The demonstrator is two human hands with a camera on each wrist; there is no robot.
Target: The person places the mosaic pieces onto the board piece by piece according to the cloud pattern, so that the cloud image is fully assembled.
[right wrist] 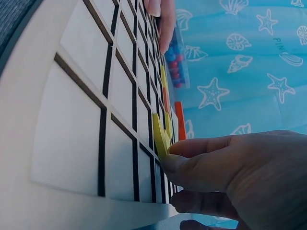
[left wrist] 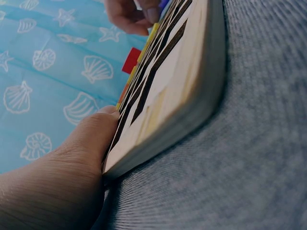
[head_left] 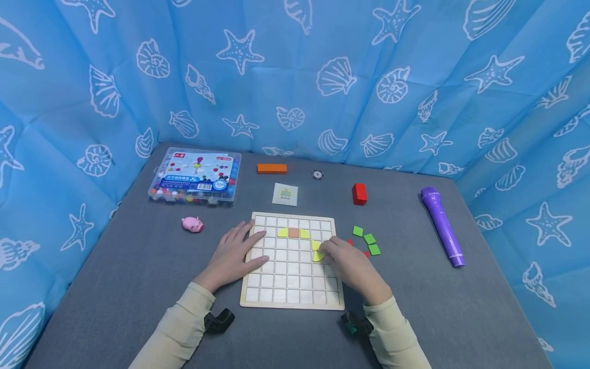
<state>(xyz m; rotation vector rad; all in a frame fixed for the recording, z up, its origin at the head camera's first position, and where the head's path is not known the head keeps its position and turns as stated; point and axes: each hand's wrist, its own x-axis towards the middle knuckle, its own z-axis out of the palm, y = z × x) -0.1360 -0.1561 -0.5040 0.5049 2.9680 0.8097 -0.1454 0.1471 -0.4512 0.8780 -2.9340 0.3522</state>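
Observation:
A wooden grid board (head_left: 292, 306) with pale square cells lies on the table. Two yellow tiles (head_left: 282, 232) flank an orange-brown square (head_left: 293, 233) in one upper row. Lower right of these lies another yellow tile (head_left: 315, 244). My right hand (head_left: 354, 262) pinches a yellow tile (right wrist: 160, 136) between thumb and fingertip, tilted above the cells in the right wrist view. Fingers spread, my left hand (head_left: 230, 257) rests on the board's left edge; its thumb (left wrist: 103, 127) lies along that side in the left wrist view.
Several green tiles (head_left: 369, 239) and some red ones (head_left: 367, 253) lie right of the board. Behind it are a pattern card (head_left: 285, 195), orange block (head_left: 272, 168), round chip (head_left: 317, 175) and red block (head_left: 359, 194). A plastic case (head_left: 195, 177), pink pig (head_left: 192, 224) and purple microphone (head_left: 442, 225) flank it.

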